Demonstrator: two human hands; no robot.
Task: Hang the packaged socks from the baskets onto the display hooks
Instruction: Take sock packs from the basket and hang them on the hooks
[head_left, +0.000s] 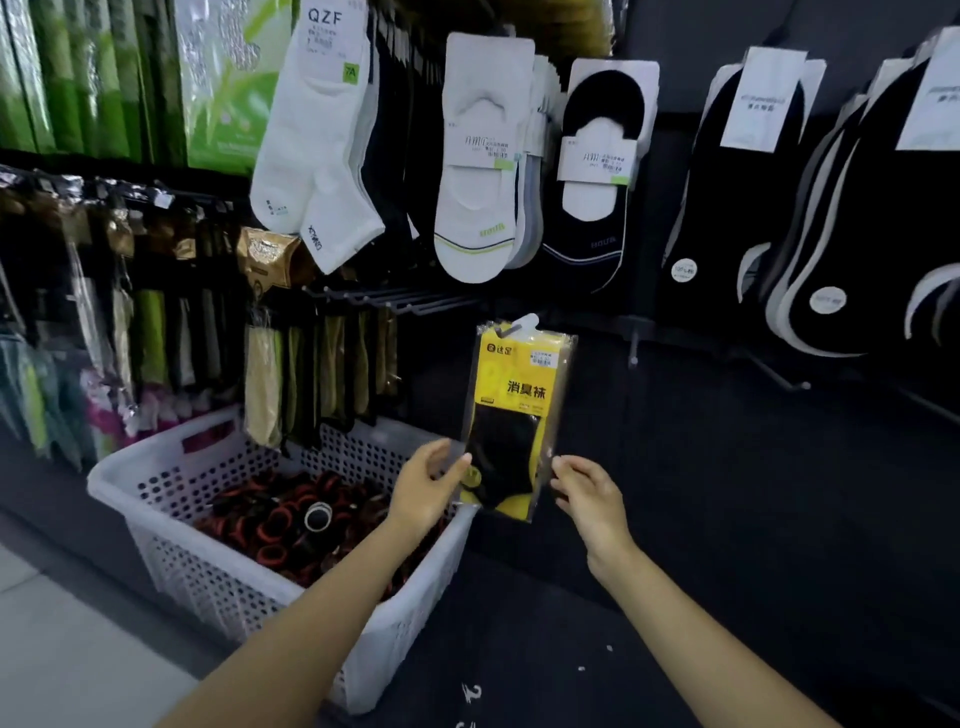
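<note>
A clear pack of black socks with a yellow card (517, 415) is held upright in front of the dark display wall. My left hand (428, 483) pinches its lower left edge. My right hand (584, 493) is at its lower right edge with curled fingers, seemingly touching the wrapper. The pack's white hanger tab is at its top, just below a row of bare display hooks (395, 300). Below left stands a white perforated basket (234, 587) full of black-and-orange sock packs (301, 519).
White and black socks hang on hooks above and to the right. More bagged socks hang in rows on the left, right over the basket. Two bare hooks (769, 371) stick out at the right. The floor is dark under the wall, pale at left.
</note>
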